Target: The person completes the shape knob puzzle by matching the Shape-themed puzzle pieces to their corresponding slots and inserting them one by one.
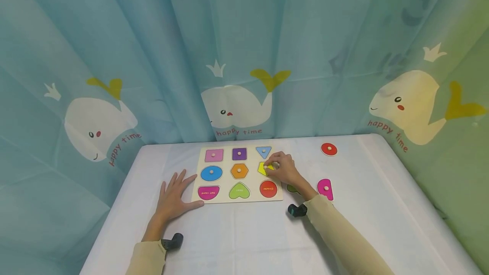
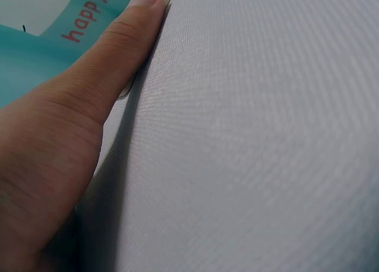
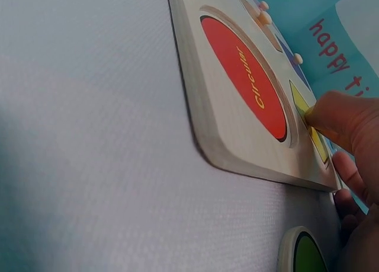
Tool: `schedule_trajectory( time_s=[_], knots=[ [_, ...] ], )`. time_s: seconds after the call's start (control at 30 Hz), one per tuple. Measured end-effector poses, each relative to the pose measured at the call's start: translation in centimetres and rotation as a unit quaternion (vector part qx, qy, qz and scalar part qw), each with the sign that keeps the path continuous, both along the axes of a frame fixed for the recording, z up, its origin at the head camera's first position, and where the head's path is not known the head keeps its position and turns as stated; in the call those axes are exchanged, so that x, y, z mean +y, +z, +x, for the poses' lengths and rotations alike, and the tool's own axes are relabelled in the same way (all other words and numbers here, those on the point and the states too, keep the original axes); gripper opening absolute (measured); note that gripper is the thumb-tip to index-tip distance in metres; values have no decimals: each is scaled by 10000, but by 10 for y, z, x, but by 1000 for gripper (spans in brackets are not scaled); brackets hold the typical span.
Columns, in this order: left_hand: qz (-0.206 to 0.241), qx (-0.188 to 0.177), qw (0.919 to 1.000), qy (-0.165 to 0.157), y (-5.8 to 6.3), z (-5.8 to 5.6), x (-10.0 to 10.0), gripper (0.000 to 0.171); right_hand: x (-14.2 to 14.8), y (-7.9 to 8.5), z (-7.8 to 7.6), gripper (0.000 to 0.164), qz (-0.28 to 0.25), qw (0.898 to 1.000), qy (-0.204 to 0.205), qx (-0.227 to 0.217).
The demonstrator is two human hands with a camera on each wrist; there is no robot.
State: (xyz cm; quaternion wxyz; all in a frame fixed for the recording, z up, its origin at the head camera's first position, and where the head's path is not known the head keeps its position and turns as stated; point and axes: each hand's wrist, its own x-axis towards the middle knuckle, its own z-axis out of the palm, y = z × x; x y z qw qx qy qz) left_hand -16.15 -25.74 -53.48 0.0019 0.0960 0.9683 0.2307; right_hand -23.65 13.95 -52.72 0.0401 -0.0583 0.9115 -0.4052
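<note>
A pale wooden shape-puzzle board (image 1: 225, 181) lies on the white table. My left hand (image 1: 173, 195) is spread flat at its left side, thumb on the near-left corner and fingers along the edge. My right hand (image 1: 283, 169) pinches the small knob of the yellow pentagon piece (image 1: 261, 169), which sits at its place on the board's right side. In the right wrist view, thumb and fingers meet over the yellow piece (image 3: 320, 144), beside the red recess marked Circular (image 3: 249, 76). A light blue triangle piece (image 1: 263, 152) lies just beyond the fingers.
Knobbed pink (image 1: 214, 159), purple (image 1: 239, 158), blue oval (image 1: 206, 175) and orange hexagon (image 1: 234, 173) pieces sit in the board. Off its right side lie a red round piece (image 1: 326, 152), a magenta half round (image 1: 324, 186) and a green piece (image 1: 292, 189) partly under the right wrist. A curtain (image 1: 321, 54) hangs behind.
</note>
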Motion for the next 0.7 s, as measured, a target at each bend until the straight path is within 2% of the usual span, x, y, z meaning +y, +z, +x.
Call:
schedule_trajectory(
  time_s=[0.5,0.7],
  knots=[
    [-25,1,10000,10,-2,-1,-1,97,1,1,1,11,16,10000,71,0],
    [-18,-57,10000,27,-3,0,-1,97,10,11,2,31,26,9986,510,-103]
  ],
)
